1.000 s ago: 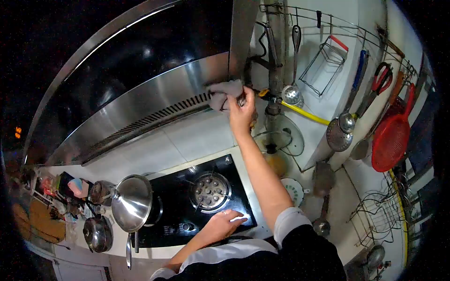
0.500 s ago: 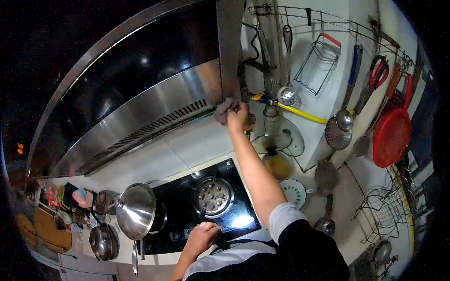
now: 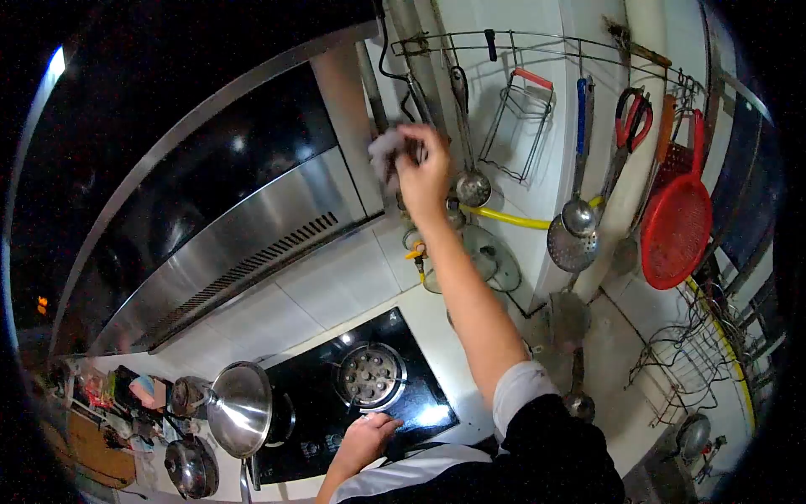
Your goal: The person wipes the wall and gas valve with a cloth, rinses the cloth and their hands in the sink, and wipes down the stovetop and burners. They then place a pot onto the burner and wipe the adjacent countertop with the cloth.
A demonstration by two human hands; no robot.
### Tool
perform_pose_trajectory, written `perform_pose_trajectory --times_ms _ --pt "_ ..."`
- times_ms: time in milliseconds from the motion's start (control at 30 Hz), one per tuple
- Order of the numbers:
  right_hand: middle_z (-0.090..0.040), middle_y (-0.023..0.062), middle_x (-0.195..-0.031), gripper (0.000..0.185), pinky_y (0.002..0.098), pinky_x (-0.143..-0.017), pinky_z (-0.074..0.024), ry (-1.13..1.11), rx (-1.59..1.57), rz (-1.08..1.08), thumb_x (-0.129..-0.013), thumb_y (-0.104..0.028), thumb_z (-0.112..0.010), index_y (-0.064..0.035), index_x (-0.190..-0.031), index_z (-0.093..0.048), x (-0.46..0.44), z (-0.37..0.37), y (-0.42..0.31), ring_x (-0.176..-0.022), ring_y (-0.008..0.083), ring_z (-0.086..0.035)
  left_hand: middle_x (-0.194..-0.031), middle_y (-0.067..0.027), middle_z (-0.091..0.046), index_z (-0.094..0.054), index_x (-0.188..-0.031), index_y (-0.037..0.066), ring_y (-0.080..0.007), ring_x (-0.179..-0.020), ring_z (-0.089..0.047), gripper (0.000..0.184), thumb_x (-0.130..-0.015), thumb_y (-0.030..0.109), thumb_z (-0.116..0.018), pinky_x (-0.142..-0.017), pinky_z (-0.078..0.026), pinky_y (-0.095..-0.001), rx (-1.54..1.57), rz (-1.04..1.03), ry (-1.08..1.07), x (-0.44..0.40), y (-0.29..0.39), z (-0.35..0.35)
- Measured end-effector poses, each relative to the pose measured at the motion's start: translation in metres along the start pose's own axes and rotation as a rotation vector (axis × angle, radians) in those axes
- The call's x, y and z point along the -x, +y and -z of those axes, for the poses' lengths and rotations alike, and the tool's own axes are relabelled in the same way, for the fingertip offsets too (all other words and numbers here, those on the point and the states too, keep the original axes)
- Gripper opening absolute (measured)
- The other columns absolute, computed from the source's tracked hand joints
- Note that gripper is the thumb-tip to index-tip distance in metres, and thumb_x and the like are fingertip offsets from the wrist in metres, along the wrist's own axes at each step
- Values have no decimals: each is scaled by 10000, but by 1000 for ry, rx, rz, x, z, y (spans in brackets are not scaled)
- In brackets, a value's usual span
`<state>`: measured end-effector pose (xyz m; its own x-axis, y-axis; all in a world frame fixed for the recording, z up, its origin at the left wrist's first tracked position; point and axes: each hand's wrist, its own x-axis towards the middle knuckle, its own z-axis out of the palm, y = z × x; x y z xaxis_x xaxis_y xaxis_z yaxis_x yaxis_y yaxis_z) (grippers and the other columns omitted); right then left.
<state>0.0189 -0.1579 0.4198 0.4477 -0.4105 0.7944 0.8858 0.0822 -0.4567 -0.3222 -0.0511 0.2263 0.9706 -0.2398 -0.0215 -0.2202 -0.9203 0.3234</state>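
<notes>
My right hand (image 3: 426, 172) is raised at the right end of the range hood (image 3: 348, 181), fingers closed around a crumpled grey cloth (image 3: 386, 153). The cloth is at the hood's side panel; whether it presses on the metal is hard to see. Low in the view, my left hand (image 3: 367, 438) is at the front edge of the black glass gas stove (image 3: 311, 403), its fingers curled together with nothing visible in them. Just beyond that hand is the round burner (image 3: 369, 378). A steel pan (image 3: 241, 407) sits over the stove's left side.
Right of my raised arm, a wire rack (image 3: 537, 38) carries a ladle (image 3: 473, 186), scissors (image 3: 631, 126) and a red strainer (image 3: 677, 231). A yellow hose (image 3: 512, 218) crosses behind. Glass lids (image 3: 491, 256) lean in the corner. A lidded pot (image 3: 191, 466) stands at lower left.
My right hand has moved up with the cloth, from the hood's lower corner to higher on its side. The view has shifted; my left hand stays by the stove's front edge.
</notes>
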Motion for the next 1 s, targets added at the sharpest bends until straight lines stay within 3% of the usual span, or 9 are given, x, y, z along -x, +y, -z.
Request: perform_pose_trajectory --times_ms 267,300,400,467,533,567,667,767,1000 --pt "-613 111 -931 218 356 -768 -481 -97 199 226 -674 40 -598 -67 -856 -653 -98 -63 32 -888 295 -596 -909 -84 -593 -616 -1089 112 -279 -833 -589 322 -781 73 -533 -724 -483 -366 -77 -23 -16 12 0 -7" --pt "-605 111 -916 156 362 -756 -484 -75 223 348 -703 -25 -606 -65 -847 -653 -105 -69 35 -882 292 -588 -911 -84 -591 -615 -1090 109 -278 -829 -588 321 -781 75 -534 -724 -482 -366 -61 -8 -8 14 1 -5" --pt "-595 101 -834 139 349 -719 -498 -64 234 472 -661 -96 -642 -122 -792 -680 -110 -80 42 -785 291 -601 -911 -84 -584 -612 -1095 107 -275 -826 -586 319 -786 86 -538 -725 -481 -365 -46 49 -12 16 -2 -7" --pt "-596 87 -870 171 359 -720 -502 -136 310 389 -636 -100 -660 -127 -803 -685 -107 -78 46 -817 285 -598 -898 -85 -580 -610 -1098 103 -274 -824 -584 317 -789 95 -540 -727 -479 -364 -42 24 9 17 -3 -7" --pt "-591 72 -891 176 365 -740 -501 -237 494 540 -628 -85 -662 -128 -797 -686 -102 -67 38 -861 283 -587 -893 -84 -578 -612 -1098 104 -271 -823 -582 313 -793 100 -541 -728 -478 -360 -55 35 13 16 1 -8" --pt "-586 81 -880 140 377 -757 -497 -229 494 397 -667 -120 -646 -124 -802 -683 -99 -71 48 -893 288 -568 -888 -84 -577 -613 -1098 105 -269 -822 -581 308 -797 104 -542 -729 -477 -357 -75 42 9 16 3 -7" --pt "-576 89 -908 125 377 -783 -486 -384 724 298 -712 -151 -619 -114 -816 -677 -89 -66 38 -905 297 -556 -881 -80 -580 -621 -1088 101 -264 -820 -579 292 -807 111 -540 -730 -476 -353 -89 57 -35 11 7 -6" --pt "-563 97 -937 136 383 -760 -490 -412 799 438 -744 -177 -600 -106 -837 -669 -76 -55 43 -895 300 -548 -880 -81 -582 -626 -1080 103 -262 -821 -581 280 -814 116 -538 -727 -476 -355 -80 22 -9 8 7 -9" --pt "-565 110 -975 130 413 -721 -486 -398 704 451 -769 -153 -573 -99 -854 -656 -42 -41 69 -865 308 -541 -885 -81 -585 -626 -1072 88 -262 -823 -581 279 -809 116 -538 -723 -475 -359 -74 -13 -11 6 14 -5"
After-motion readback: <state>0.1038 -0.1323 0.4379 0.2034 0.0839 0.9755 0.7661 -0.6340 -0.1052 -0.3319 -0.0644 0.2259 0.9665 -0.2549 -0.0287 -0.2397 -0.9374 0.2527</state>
